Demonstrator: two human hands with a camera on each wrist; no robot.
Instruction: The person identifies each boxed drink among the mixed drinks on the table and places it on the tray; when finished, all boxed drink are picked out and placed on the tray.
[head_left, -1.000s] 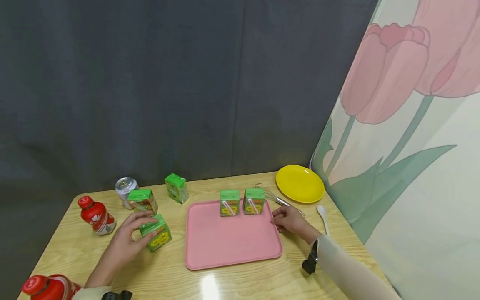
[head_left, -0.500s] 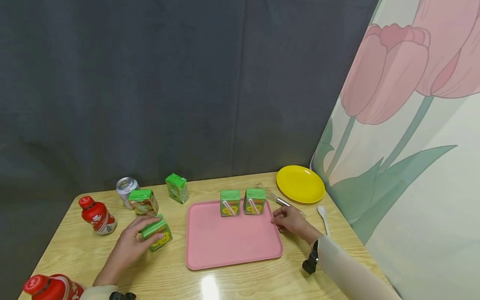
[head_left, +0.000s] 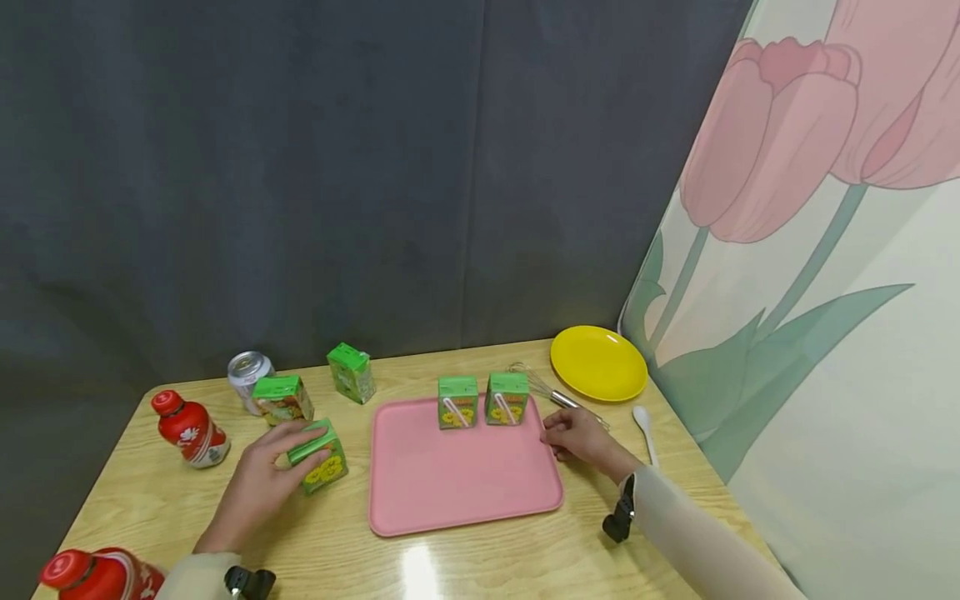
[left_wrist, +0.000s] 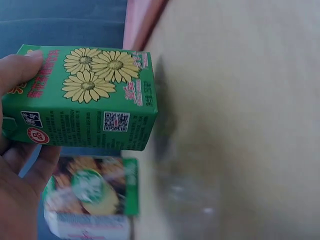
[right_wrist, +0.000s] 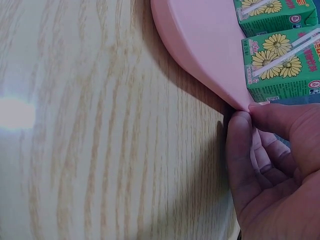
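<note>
My left hand (head_left: pixel 258 479) grips a green drink carton (head_left: pixel 327 468) printed with yellow flowers, thumb on its front and fingers behind. In the left wrist view this carton (left_wrist: pixel 95 95) stands out from the wooden table, a dark shadow beside its base. My right hand (head_left: pixel 581 439) pinches the right rim of a pink tray (head_left: pixel 461 483) between thumb and forefinger, as the right wrist view also shows at the tray edge (right_wrist: pixel 200 70). Two matching cartons with straws, one left (head_left: pixel 457 403) and one right (head_left: pixel 507 400), stand upright at the tray's far side.
Behind the left hand are another carton (head_left: pixel 283 400), a silver can (head_left: pixel 247 375) and a green carton (head_left: pixel 351 373). Red bottles stand at far left (head_left: pixel 191 429) and front left (head_left: pixel 105 575). A whisk (head_left: pixel 562 400), yellow plate (head_left: pixel 598 363) and white spoon (head_left: pixel 646 433) lie right.
The left hand has come further round its carton, thumb now on the front, and the carton has shifted slightly up and to the right. The right hand still holds the tray rim.
</note>
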